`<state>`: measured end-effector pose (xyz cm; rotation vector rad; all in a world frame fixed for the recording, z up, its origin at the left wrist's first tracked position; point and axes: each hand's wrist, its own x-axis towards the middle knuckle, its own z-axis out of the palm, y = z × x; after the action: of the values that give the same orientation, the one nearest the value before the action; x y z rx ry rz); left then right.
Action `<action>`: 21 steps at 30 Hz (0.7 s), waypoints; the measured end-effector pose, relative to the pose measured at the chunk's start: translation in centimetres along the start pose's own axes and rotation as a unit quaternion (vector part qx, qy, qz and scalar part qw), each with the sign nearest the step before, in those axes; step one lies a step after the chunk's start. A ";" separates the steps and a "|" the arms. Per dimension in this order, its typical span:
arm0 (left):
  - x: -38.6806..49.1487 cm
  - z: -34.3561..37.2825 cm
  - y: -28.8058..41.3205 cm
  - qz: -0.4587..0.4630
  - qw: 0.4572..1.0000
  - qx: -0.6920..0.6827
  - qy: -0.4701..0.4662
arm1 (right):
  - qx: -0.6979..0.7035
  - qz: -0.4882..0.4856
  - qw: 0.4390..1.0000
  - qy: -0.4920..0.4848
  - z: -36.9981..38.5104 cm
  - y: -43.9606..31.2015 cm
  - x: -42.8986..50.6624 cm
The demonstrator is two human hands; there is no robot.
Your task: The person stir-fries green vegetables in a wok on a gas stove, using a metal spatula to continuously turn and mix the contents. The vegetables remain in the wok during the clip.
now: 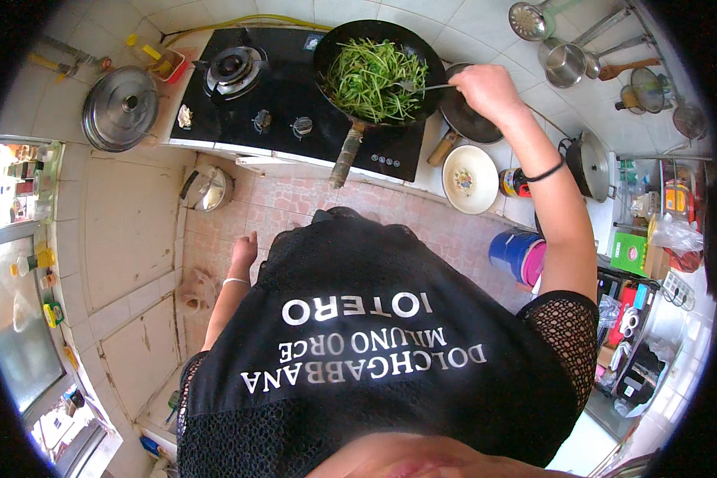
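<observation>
My right hand (pixel 486 94) is closed around the handle of a metal utensil (pixel 430 88), whose head touches green leafy stems (pixel 373 77) in a black wok (pixel 358 30). The wok sits over the right side of a black glass gas stove (pixel 215 116), its wrapped handle (pixel 347 155) pointing toward me. My left hand (pixel 246 248) hangs low beside my body, away from the stove, with nothing seen in it. Right of the wok lies a dark frying pan (pixel 475 122) with a wooden handle, partly behind my right forearm. A white floral bowl (pixel 470 179) stands just in front of it.
A steel lid (pixel 120 109) leans left of the stove, near a red tray (pixel 175 69). A dark-lidded jar (pixel 511 182) stands by the bowl. Utensils and a saucepan (pixel 564 63) hang on the right wall. A blue bucket (pixel 508 254) and a steel pot (pixel 208 187) are lower down.
</observation>
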<state>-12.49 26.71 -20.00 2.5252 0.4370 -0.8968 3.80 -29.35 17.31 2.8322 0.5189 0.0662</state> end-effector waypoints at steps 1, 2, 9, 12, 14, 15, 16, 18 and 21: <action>-0.3 -0.1 -0.2 -0.005 1.000 -0.004 0.009 | -0.010 0.016 1.000 -0.024 -0.9 0.1 -0.1; -0.4 -0.3 -0.4 -0.010 1.000 -0.007 0.019 | -0.040 0.015 0.999 -0.019 -1.0 0.3 -0.2; 0.0 0.9 -1.6 -0.008 1.000 0.002 -0.020 | 0.063 0.104 0.993 0.006 5.4 -4.1 -2.1; -0.3 0.4 -0.2 -0.036 0.998 -0.029 -0.041 | 0.083 0.142 0.983 -0.078 4.1 -7.5 -3.8; -0.1 0.4 -0.5 -0.039 0.998 -0.027 -0.033 | 0.067 0.118 0.986 -0.100 1.7 -7.9 -4.8; 0.1 0.6 -0.8 -0.040 0.998 -0.025 -0.030 | 0.059 0.107 0.986 -0.111 0.5 -8.0 -5.2; 0.4 0.7 -1.0 -0.032 0.999 -0.018 -0.032 | 0.052 0.101 0.984 -0.139 -0.7 -8.0 -5.3; 0.9 0.3 -0.6 -0.013 0.999 -0.004 -0.036 | 0.056 0.101 0.987 -0.110 -1.4 -8.2 -5.5; 0.7 -0.4 1.1 -0.034 0.998 -0.029 -0.032 | 0.061 0.106 0.991 -0.060 -1.8 -7.7 -5.5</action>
<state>-11.28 26.09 -19.86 2.4347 0.5238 -0.9743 -4.14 -23.90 17.01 2.9766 0.2023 -0.0992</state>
